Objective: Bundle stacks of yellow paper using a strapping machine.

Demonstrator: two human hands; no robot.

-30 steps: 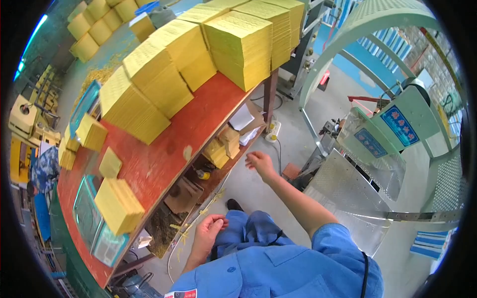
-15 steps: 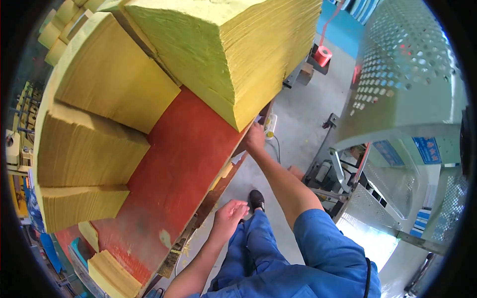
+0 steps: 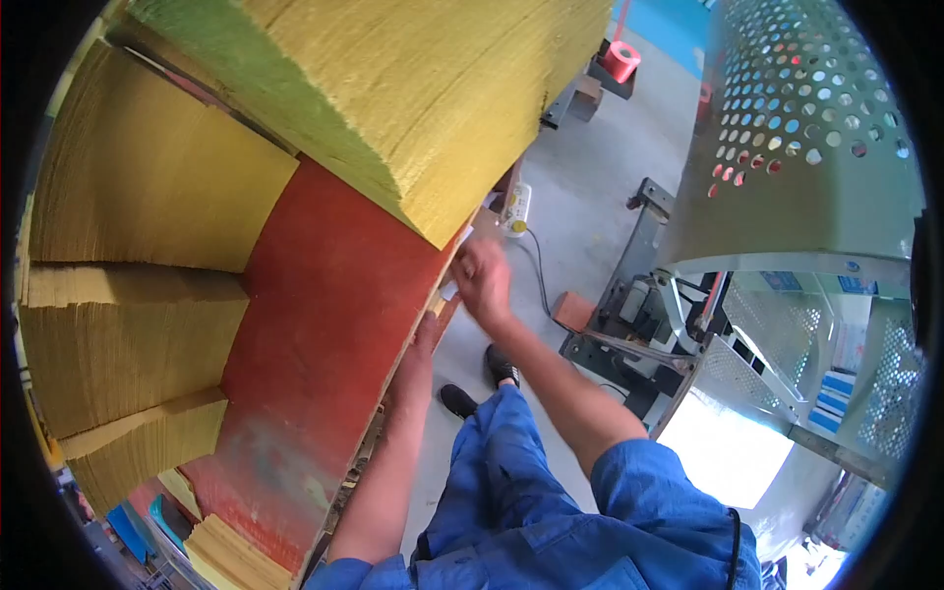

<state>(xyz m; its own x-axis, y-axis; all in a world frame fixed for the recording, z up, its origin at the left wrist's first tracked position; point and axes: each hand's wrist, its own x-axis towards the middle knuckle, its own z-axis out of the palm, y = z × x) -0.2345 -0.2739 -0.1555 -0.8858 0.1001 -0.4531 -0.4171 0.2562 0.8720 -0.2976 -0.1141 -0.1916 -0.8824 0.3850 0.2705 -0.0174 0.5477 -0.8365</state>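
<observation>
The curled right hand (image 3: 485, 277) reaches beyond the left hand (image 3: 424, 339).

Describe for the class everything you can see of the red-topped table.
The table has a flat red top, apparently painted, with greyish, scuffed patches toward the picture's bottom. Its long near edge runs slantwise. Yellow stacks of thin sheets stand on it at the left and top, hiding much of it. The left hand and right hand are at that edge; whether they touch it is unclear.
</observation>
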